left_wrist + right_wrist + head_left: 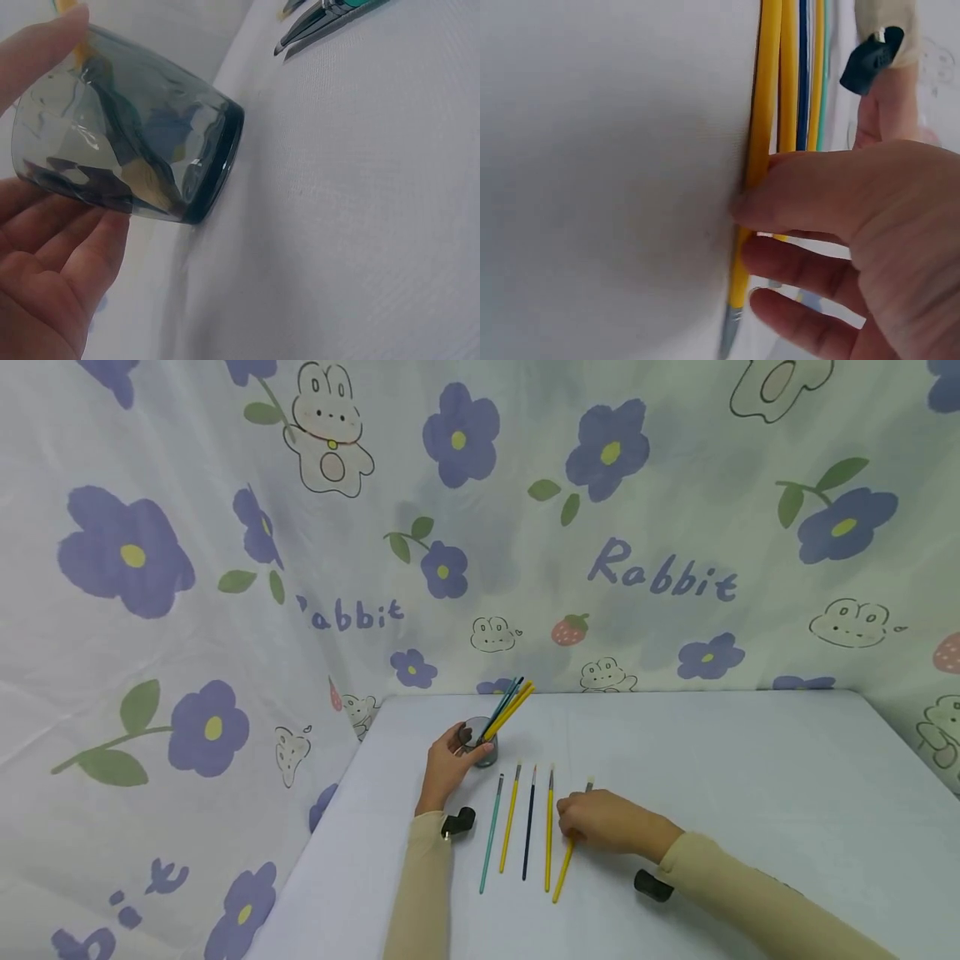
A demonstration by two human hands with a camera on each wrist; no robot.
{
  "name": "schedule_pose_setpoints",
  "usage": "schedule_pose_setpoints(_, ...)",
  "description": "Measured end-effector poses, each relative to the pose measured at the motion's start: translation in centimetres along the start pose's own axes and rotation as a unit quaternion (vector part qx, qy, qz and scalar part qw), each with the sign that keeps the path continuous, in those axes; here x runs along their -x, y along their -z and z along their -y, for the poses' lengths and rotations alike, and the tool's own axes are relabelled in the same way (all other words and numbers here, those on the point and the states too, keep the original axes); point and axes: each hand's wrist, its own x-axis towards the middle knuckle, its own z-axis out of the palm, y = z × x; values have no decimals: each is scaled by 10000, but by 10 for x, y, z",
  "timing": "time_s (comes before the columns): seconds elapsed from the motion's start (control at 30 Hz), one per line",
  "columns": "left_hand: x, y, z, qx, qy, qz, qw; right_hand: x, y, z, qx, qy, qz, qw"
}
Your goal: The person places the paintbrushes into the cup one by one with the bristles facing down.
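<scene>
Our left hand (448, 764) curls round a glass (480, 742), thumb on one side and fingers on the other, so this grip is grasping it. In the left wrist view the glass (127, 142) is smoky grey-blue and see-through, with a thick base resting on the desk (360, 225); our fingers (52, 255) lie against its wall. It stands near the back left part of the desk (750, 777), and a bunch of brushes (510, 706) leans out of it to the right, yellow and teal handles showing; we cannot count them exactly.

Our right hand (603, 821) lies over the rightmost brush (564, 867) of a row on the desk, fingers bent onto its yellow handle. In the right wrist view our thumb (810, 199) presses on that handle (759, 112) and the other fingers curl beneath it, so this grip is pinching the brush, which lies flat on the desk with its metal collar near our fingertips.

We count five brushes in the row, lying just in front of the glass, tips pointing away from us: teal (491, 835), yellow (510, 827), dark blue (528, 827), yellow (549, 831), and the yellow one under our hand. They lie side by side, close but apart.

Both sleeves (423, 893) are beige. A cloth (187, 568) printed with purple flowers and rabbits hangs behind the desk.
</scene>
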Motion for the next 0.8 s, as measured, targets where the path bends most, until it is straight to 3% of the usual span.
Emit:
schedule_pose_setpoints(0.4, 5, -2, -1, -44, -48, -36, 10000, -4, 1, 13, 1017, 58, 356, 9942)
schedule_pose_setpoints(0.8, 6, -2, -2, -48, -67, -12, 10000, 0, 6, 5, 1223, 267, 8, 9921)
